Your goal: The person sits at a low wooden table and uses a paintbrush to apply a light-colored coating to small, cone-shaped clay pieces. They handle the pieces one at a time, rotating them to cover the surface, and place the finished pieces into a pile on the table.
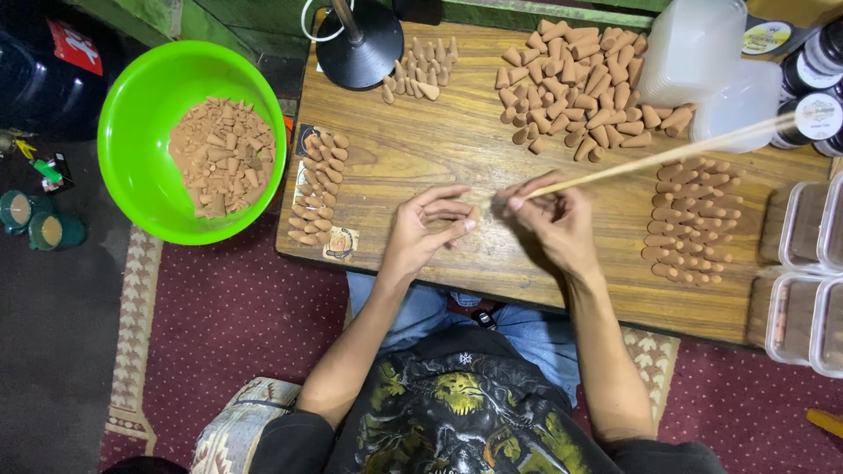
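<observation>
from the head view, a green bowl (132, 167) left of the wooden board (457, 149) holds a heap of brown cones (224, 156). clear lidded tubs (803, 307) at the right edge look filled with something brown, and a stack of empty clear tubs (694, 48) stands at the far right corner. the left hand (426, 230) has its fingers pinched together on a small cone (474, 214) near the board's middle. the right hand (553, 219) is clamped on a thin wooden stick (667, 156), its tip touching the cone. loose cones (571, 79) lie beyond, neat rows (694, 219) to the right. bare board shows between the hands and the near edge.
</observation>
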